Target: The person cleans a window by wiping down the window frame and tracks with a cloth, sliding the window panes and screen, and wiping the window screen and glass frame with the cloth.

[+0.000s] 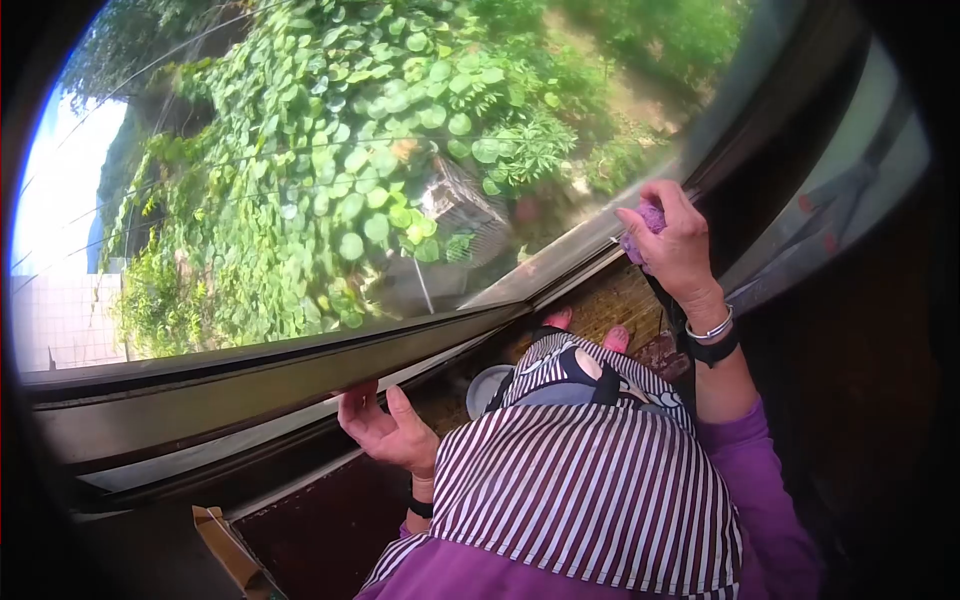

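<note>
metal-looking window frame [190, 420] stretches from eight o'clock toward the centre. brown cardboard [228, 553] sits between seven and eight. at seven o'clock, the left hand [392, 432] meets the frame's lower edge, fingers loosely parted, thumb apart; whether the tips touch, i cannot tell. striped apron [590, 490] fills five o'clock. between two and three, a purple wad [650, 218] is gripped by the right hand's [678, 248] fingers.

A purple, apparently crumpled cloth [645, 228] is gripped in the right hand [672, 243], near the brownish window frame [270, 382].
</note>
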`<state>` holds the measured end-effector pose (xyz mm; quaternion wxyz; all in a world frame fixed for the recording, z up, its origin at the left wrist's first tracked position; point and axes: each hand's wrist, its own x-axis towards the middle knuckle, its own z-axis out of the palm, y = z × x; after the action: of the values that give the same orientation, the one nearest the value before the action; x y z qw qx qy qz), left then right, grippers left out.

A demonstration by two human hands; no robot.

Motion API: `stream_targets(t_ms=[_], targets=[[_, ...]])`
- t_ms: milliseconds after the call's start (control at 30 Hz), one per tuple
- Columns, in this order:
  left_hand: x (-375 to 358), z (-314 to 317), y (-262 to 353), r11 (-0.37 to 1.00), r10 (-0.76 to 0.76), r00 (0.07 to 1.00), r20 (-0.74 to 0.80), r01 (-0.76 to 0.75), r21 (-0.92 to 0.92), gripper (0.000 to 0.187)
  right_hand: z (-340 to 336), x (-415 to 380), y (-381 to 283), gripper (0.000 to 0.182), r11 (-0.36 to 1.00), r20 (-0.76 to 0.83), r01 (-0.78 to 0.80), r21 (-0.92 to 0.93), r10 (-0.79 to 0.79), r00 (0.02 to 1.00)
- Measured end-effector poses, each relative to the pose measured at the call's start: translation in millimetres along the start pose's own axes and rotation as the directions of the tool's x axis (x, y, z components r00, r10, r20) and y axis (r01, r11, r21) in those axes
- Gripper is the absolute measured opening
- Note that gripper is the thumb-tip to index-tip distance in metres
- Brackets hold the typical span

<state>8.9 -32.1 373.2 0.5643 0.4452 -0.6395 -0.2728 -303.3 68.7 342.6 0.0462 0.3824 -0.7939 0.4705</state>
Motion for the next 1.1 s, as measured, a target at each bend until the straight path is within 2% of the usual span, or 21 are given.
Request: stream_targets(t_ms=[67,133,267,333,367,467,533,600,667,833,967,1033,1100], targets=[[0,2,-1,1.000,0.006,1.000,-0.023,-0.005,0.015,0.046,-1,-28,17,0.029,0.999,0.061,-0.038,-0.012,0.039,0.997],[1,3,-1,0.998,0.051,0.998,-0.024,-0.050,0.042,0.044,-4,-56,32,0.028,0.982,0.234,-0.180,-0.061,0.190,0.954],[4,2,-2,0.996,0.078,0.997,0.028,-0.079,0.041,0.042,-7,-104,55,0.029,0.959,0.313,-0.243,-0.144,0.277,0.909],[4,2,-2,0.994,0.101,0.985,0.139,-0.107,0.031,0.042,-8,-118,59,0.029,0.931,0.364,-0.292,-0.217,0.355,0.861],[3,3,1,0.994,0.099,0.985,0.138,-0.105,0.035,0.042,-8,-123,60,0.028,0.925,0.378,-0.303,-0.228,0.371,0.848],[2,17,13,0.990,0.114,0.970,0.213,-0.130,0.062,0.042,-10,-129,58,0.027,0.924,0.422,-0.306,-0.231,0.378,0.824],[2,24,20,0.990,0.138,0.947,0.290,-0.123,-0.070,0.040,-11,-130,57,0.027,0.922,0.446,-0.309,-0.232,0.383,0.809],[4,31,24,0.986,0.164,0.930,0.329,-0.140,-0.094,0.037,-11,-131,59,0.027,0.928,0.474,-0.283,-0.242,0.368,0.800],[6,34,25,0.974,0.224,0.898,0.379,-0.219,-0.057,0.036,-11,-134,61,0.027,0.932,0.486,-0.272,-0.240,0.358,0.797],[16,19,20,0.975,0.206,0.868,0.453,-0.221,-0.019,0.037,-10,-137,61,0.026,0.936,0.529,-0.258,-0.240,0.349,0.774],[20,25,17,0.967,0.236,0.872,0.429,-0.255,-0.013,0.035,-11,-150,57,0.026,0.931,0.536,-0.292,-0.221,0.366,0.761],[21,28,13,0.970,0.196,0.879,0.435,-0.239,0.048,0.032,-10,-149,56,0.027,0.933,0.550,-0.285,-0.220,0.360,0.753],[24,31,15,0.925,0.265,0.855,0.446,-0.356,0.134,0.033,-9,-149,55,0.025,0.939,0.567,-0.281,-0.199,0.345,0.748]])
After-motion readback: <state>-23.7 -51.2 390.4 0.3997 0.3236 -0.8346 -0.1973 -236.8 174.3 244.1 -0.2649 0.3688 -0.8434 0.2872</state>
